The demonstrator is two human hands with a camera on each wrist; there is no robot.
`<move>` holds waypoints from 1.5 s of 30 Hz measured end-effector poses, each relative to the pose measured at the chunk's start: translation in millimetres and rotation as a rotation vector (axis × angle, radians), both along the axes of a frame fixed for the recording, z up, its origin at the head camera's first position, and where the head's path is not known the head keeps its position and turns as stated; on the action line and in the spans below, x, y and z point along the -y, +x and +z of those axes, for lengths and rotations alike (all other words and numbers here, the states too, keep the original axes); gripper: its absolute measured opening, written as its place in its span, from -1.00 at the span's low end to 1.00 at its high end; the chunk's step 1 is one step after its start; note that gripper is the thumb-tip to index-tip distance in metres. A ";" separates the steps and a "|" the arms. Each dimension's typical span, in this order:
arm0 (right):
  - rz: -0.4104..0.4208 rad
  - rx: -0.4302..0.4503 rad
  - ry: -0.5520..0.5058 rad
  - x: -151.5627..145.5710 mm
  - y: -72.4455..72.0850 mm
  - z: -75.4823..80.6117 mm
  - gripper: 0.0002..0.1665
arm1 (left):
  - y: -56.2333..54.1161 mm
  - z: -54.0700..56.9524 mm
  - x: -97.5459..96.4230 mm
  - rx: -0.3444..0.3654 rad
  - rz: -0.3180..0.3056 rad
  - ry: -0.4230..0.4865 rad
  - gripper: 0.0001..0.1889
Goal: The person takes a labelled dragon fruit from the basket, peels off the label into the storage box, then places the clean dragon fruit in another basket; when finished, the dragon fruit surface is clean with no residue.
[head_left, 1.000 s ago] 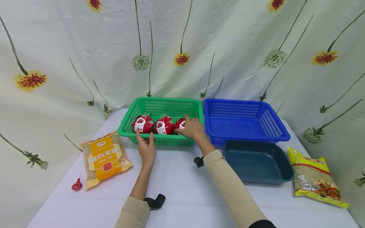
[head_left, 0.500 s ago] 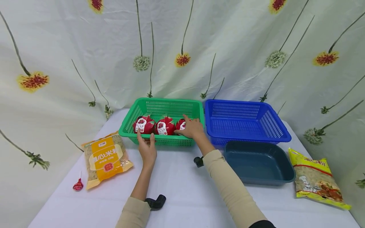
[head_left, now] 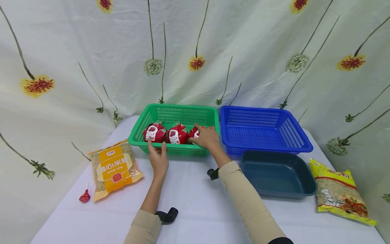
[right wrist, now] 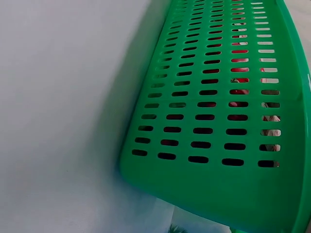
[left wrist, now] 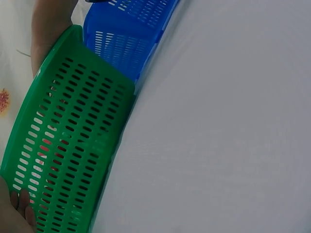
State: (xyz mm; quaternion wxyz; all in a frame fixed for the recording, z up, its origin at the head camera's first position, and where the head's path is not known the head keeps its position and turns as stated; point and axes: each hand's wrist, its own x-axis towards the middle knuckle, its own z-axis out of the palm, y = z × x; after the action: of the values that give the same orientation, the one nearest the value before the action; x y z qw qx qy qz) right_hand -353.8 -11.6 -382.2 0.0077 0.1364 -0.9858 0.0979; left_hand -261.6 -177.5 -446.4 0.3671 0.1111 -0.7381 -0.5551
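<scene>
Three red dragon fruits with green tips and white labels lie in a row in the green basket (head_left: 173,149). The left dragon fruit (head_left: 158,135) is by my left hand (head_left: 158,161), which holds the basket's front rim with one finger reaching over it. More fingers (left wrist: 22,201) press the outside of the basket wall in the left wrist view. My right hand (head_left: 207,136) reaches over the rim and grips the right dragon fruit (head_left: 194,132), partly covering it. The middle dragon fruit (head_left: 177,134) sits between both hands. In the right wrist view, red fruit shows only through the basket slots.
A blue basket (head_left: 265,149) stands right of the green one, with a dark teal tub (head_left: 277,195) before it. A yellow bag (head_left: 341,193) lies far right. On the left lie an orange-and-clear bag (head_left: 115,169) and a red lollipop (head_left: 84,196). A flowered curtain (head_left: 243,40) hangs behind.
The head view has shifted slightly. Both hands keep their places at the green basket and the fruits stay put.
</scene>
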 end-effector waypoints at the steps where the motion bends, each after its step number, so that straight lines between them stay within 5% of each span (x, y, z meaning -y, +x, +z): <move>1: 0.000 -0.003 -0.004 -0.2 0.1 0.1 -0.08 | 0.1 0.2 -0.1 -0.001 -0.002 0.002 -0.30; 22: 0.040 -0.102 -0.152 -5.5 3.5 -2.3 -0.14 | 1.8 -1.8 1.3 0.016 -0.031 0.017 -0.30; 37: 0.064 -0.170 -0.374 -11.4 8.0 -5.0 -0.13 | 0.5 -1.9 1.0 0.005 -0.012 0.008 -0.31; 45: 0.079 -0.257 -0.598 -17.5 11.8 0.1 -0.15 | -0.2 -1.0 2.2 -0.005 -0.017 0.018 -0.30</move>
State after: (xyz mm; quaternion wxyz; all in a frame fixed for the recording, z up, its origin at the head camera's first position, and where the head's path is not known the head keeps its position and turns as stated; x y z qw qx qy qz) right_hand -341.9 5.9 -382.1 0.1682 0.1774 -0.8983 0.3651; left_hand -261.8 -179.7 -447.4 0.3633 0.1068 -0.7331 -0.5650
